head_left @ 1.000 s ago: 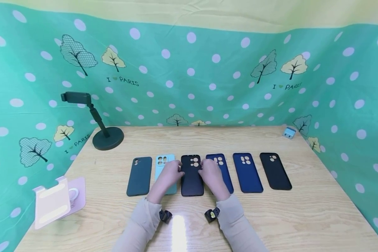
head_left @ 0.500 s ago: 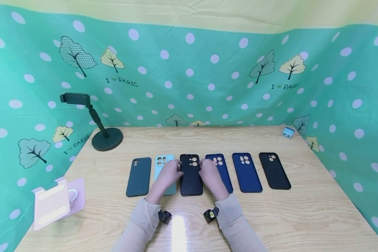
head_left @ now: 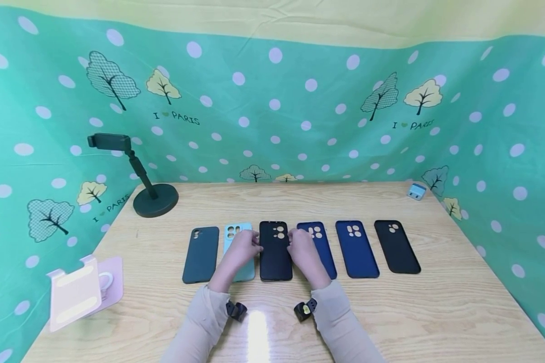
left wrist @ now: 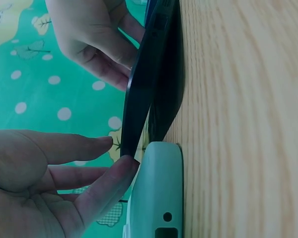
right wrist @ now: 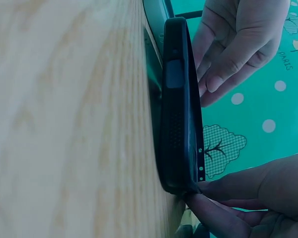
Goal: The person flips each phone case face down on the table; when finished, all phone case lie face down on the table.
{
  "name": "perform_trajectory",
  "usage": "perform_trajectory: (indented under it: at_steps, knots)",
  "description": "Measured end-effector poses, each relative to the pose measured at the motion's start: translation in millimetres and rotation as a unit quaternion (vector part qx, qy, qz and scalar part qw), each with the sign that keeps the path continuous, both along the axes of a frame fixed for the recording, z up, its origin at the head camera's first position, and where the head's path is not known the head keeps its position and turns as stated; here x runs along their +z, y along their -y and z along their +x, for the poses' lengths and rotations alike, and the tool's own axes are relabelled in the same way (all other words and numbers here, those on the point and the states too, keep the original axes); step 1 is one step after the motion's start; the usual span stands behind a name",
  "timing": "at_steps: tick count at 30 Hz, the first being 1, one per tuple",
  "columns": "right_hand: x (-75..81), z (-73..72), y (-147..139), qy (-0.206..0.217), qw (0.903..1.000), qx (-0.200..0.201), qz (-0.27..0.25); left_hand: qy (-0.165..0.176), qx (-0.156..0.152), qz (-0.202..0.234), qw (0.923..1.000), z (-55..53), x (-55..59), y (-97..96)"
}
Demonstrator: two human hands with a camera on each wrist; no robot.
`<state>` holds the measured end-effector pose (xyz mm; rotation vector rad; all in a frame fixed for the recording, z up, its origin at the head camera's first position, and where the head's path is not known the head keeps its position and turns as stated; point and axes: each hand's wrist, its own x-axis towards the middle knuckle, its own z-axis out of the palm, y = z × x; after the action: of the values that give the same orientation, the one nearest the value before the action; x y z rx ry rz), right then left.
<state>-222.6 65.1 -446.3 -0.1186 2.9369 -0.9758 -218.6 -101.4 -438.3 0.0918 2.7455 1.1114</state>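
A black phone case [head_left: 276, 257] with camera cutouts lies between my hands, in the middle of a row of phone cases. My left hand [head_left: 241, 250] holds its left edge; in the left wrist view, fingers and thumb of that hand [left wrist: 54, 183] meet at the edge, which stands off the wood. On the opposite edge, my right hand [head_left: 304, 251] pinches the case; the right wrist view shows its fingertips [right wrist: 213, 191] at the case's corner. A light blue case [head_left: 245, 269] is partly hidden under the left forearm, and a navy case [head_left: 325, 252] under the right hand.
Left of the row lies a dark teal case [head_left: 200, 254]; right of it are another navy case [head_left: 357, 252] and a black one [head_left: 397, 249]. A black phone stand [head_left: 156, 200], a pink folding stand [head_left: 76, 292] and a blue charger plug [head_left: 416, 191] stand around the wooden table [head_left: 458, 312].
The middle black case has shifted slightly away from me and a little left, with both hands staying at its edges. The other cases have kept their places.
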Motion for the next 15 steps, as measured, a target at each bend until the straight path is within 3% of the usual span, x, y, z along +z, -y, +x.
perform_trajectory:
  at_steps: [15]
  knots:
    - [-4.1,-1.5,0.8,-0.030,0.9995,0.010,0.002,0.005,0.013,0.010,0.9998,0.6,0.8,1.9]
